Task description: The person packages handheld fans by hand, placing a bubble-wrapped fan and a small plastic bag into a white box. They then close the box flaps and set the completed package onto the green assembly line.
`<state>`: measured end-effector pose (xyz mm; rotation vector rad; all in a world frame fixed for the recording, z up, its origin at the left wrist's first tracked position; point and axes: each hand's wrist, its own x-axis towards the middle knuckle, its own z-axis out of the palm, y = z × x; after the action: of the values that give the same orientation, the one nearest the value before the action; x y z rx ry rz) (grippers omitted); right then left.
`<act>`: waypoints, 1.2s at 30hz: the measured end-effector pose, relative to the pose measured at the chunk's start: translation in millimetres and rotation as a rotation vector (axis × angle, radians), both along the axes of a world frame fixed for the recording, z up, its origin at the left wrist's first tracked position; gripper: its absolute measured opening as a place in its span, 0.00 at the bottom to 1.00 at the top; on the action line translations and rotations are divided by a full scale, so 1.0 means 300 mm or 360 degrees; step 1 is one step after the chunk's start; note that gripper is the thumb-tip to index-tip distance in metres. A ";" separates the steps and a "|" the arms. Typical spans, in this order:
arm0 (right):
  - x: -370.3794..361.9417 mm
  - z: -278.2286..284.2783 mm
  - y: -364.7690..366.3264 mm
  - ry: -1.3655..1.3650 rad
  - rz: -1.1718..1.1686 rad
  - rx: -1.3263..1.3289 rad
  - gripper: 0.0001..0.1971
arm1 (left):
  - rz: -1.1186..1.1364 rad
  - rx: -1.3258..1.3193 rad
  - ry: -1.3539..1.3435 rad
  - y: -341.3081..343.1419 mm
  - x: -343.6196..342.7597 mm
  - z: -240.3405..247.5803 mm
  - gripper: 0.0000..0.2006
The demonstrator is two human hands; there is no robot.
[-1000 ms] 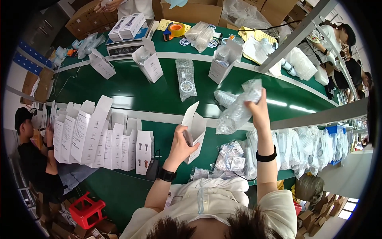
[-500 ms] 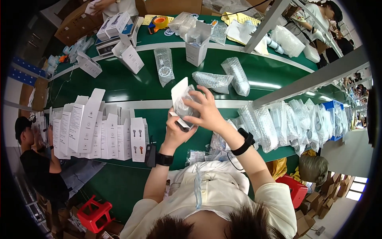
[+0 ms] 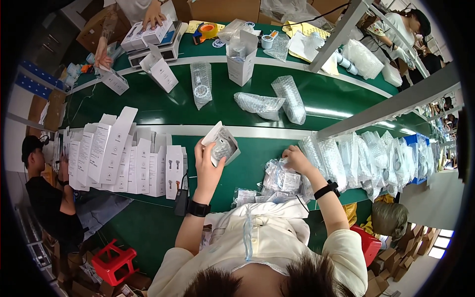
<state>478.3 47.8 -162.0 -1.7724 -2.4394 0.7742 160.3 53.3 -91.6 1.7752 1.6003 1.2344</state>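
My left hand (image 3: 210, 161) is closed around an open white carton (image 3: 233, 157), tilted toward me. Clear bubble wrap with something inside it (image 3: 222, 146) fills the carton's mouth. Off to the right, my right hand (image 3: 297, 159) has its fingers pinched at the top of a heap of small clear plastic bags (image 3: 284, 182), which hold white printed papers and small parts. The pinched edge is partly hidden by the fingers. On the left of the green table, a row of white cartons (image 3: 106, 153) stands upright with raised flaps.
Bubble-wrapped items (image 3: 329, 158) line up at the right, before a blue bin (image 3: 418, 148). Across the green belt lie further bubble-wrapped pieces (image 3: 260, 105) and open cartons (image 3: 241, 64). A grey metal post (image 3: 386, 101) slants across the right. Co-workers' hands (image 3: 154, 16) handle boxes at the far left.
My right hand has left the carton and moved right to the bag heap. My left hand keeps the carton, shifted slightly left. A co-worker's hands have come onto the far boxes.
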 end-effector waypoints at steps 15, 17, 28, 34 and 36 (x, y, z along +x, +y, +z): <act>-0.551 0.295 0.183 0.0937 0.0733 0.0664 0.13 | 0.0148 -0.0259 -0.0285 0.077 -0.058 -0.022 0.06; -0.552 0.280 0.189 0.0694 0.0923 0.0579 0.14 | 0.0097 -0.0329 -0.0452 0.073 -0.081 -0.042 0.08; -0.566 -0.011 0.185 0.1262 0.0235 0.0195 0.57 | 0.0420 -0.1070 0.0726 0.039 -0.370 -0.155 0.36; -0.430 0.112 0.247 0.1764 -0.0548 0.0158 0.54 | 0.0417 -0.0731 0.1251 0.069 -0.253 -0.012 0.36; -0.284 0.193 0.325 0.1868 -0.1032 0.0160 0.51 | 0.0255 -0.0426 0.0529 0.166 -0.269 0.107 0.33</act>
<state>393.2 145.3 -104.1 -1.2962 -1.0606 1.1021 79.7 103.0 -59.6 1.7722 2.0203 0.7679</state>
